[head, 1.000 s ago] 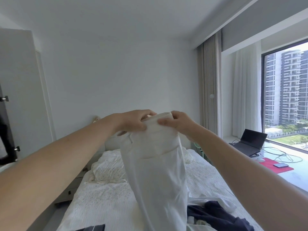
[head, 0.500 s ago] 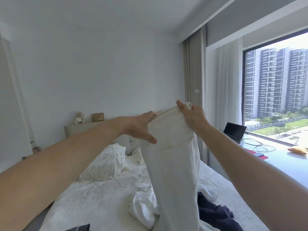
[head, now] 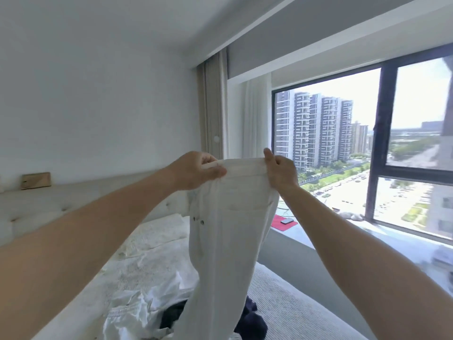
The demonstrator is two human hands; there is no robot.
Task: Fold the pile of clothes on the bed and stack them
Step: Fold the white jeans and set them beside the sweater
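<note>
White cotton trousers [head: 228,241] hung from our two hands, held up by the waistband above the bed [head: 289,312]. Our left hand [head: 196,171] had its grip clenched on one end of the band, thumb pressed over the front; our right hand [head: 279,171] pinched the other end, fingers curled behind the cloth. The band was stretched nearly level between them, and the legs fell together in one long, soft column, smooth but for a pocket seam and two small metal studs near the left edge.

We judged that the legs might twist or part as we lowered them, since only the top was controlled, and the hems could snag on the heap below. That heap was a crumpled white garment [head: 130,312] and a dark navy one [head: 250,322], both limp and loosely bunched on the ribbed bedcover. Further out, a phone [head: 287,220] lay on a red mat [head: 282,223] on the window ledge.
</note>
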